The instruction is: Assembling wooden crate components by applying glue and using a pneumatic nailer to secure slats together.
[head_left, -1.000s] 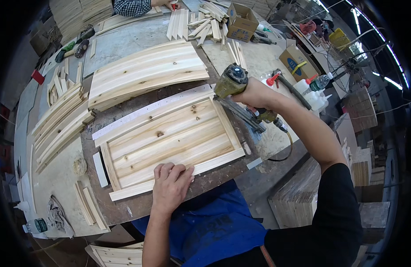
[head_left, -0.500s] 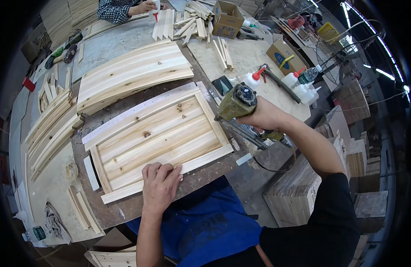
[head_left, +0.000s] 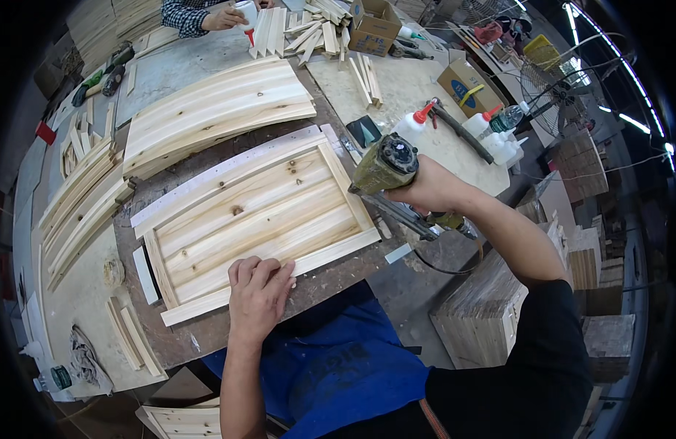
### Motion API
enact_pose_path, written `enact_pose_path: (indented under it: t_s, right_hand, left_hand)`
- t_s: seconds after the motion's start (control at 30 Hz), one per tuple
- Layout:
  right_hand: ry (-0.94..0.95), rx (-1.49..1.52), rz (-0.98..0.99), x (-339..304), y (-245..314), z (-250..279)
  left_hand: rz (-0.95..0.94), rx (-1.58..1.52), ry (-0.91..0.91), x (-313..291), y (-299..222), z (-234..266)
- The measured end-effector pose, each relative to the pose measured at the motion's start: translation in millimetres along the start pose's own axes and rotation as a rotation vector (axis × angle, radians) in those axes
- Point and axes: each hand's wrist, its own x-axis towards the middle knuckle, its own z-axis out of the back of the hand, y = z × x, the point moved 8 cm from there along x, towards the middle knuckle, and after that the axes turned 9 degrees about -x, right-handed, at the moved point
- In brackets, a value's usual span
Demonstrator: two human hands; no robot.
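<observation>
The right hand (head_left: pixel 430 186) gripped a nail gun (head_left: pixel 384 164); the left hand (head_left: pixel 260 294) lay half-open on the near edge of a wooden panel (head_left: pixel 254 223).

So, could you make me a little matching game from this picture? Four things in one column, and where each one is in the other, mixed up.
Things
1. Left hand
2. Nail gun
3. Wide curved boards
4. Crumpled rag

Places
A. Just beyond the framed panel, on the side away from the person
B. Gripped in the right hand
C. At the near left part of the bench
D. Resting on the panel's near edge

Right pairs: 1-D, 2-B, 3-A, 4-C
</observation>
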Motion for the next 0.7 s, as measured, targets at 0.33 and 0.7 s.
enact_pose_path:
  t_s: [0.33,0.7]
  right_hand:
    - [0.044,-0.104,0.006,-54,-11,-9]
    - [-0.026,-0.141,0.207,-50,-28,-23]
  left_hand:
    - [0.009,0.014,0.014,-5,3,-1]
    - [0.03,0.022,0.016,-6,2,-2]
